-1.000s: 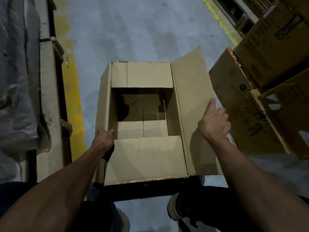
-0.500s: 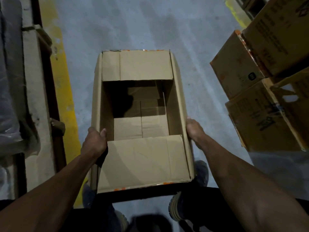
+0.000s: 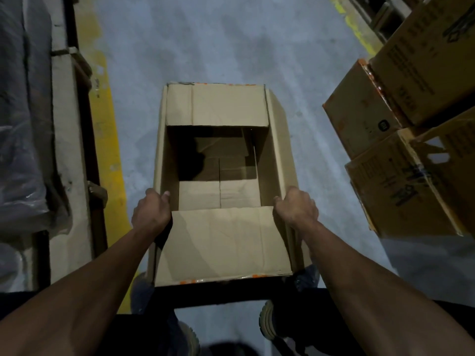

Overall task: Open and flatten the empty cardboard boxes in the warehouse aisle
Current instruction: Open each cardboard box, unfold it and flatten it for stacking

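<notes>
With my left hand and right hand gripping the side rims of the open cardboard box mid-aisle, I judge it light, probably bendy along its creases.

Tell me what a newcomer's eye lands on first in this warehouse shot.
First, the open cardboard box at centre on the grey floor, empty inside. The left hand and right hand grip its two long sides near the close end. Next, the stacked printed cartons at right, and the yellow floor line at left.
</notes>
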The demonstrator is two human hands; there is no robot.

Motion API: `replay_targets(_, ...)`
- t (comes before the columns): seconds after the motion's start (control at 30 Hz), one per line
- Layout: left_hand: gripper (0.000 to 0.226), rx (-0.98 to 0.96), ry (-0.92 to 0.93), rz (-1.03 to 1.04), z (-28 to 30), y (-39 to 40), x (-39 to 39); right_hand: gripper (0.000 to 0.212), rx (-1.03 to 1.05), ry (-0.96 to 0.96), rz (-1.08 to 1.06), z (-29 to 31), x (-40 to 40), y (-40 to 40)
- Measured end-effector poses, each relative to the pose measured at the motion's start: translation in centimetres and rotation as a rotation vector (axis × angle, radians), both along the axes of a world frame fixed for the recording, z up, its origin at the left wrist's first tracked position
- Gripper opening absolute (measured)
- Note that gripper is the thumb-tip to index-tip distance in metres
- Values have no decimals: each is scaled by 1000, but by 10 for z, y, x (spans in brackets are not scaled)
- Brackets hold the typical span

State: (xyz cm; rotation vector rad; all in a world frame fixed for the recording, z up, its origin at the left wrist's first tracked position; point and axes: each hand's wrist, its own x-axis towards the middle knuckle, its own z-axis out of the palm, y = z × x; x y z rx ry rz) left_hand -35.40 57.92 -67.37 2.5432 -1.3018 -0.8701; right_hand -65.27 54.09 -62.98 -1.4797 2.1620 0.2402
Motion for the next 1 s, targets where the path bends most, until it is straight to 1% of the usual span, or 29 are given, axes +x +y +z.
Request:
replay_targets(0.03,40,-8,-4,2,5,-6,-2,30,-31,7,11,0,3,-4)
replay_targets(0.1,38,-44,-6,38,15,-23,-2,23,-97,11,20,2,8,-14)
replay_targets(0.2,35,-133,16,114,27,-53,4,27,-173,9,21,9,15,-34)
replay_targets(0.23,35,-157,43,103,29,-62,7,29,-178,-3,7,10,16,-41)
replay_targets(0.3,43,-157,99,-32,28,-73,10,29,-160,-27,-26,9,14,-54)
replay_targets(0.33,50,-117,91,-126,28,-74,11,29,-148,-33,-38,7,13,-59)
replay_targets(0.4,60,-43,-12,-280,28,-69,7,30,-135,-50,-55,2,11,-65)
replay_targets(0.5,53,-54,-196,-560,29,-61,-7,44,-141,-132,-80,-6,11,-64)
replay_targets(0.57,50,-58,-211,-726,29,-62,-17,41,-130,-149,-90,-8,10,-65)
replay_targets(0.6,47,-72,-183,-743,31,-63,-20,36,-120,-157,-96,-9,8,-66)
replay_targets(0.67,41,-81,-95,-692,38,-67,-22,32,-98,-183,-133,-9,2,-72)
replay_targets(0.8,37,-2,65,-728,68,-81,-14,36,-89,-294,-275,-10,-8,-80)
replay_targets(0.87,35,45,130,-774,87,-86,-12,39,-73,-324,-301,-10,-9,-80)
replay_targets(0.93,42,101,206,-813,111,-86,-12,42,-61,-321,-273,-1,-7,-74)
replay_targets(1.0,64,161,317,-778,138,-81,-14,41,-30,-272,-173,8,-5,-68)
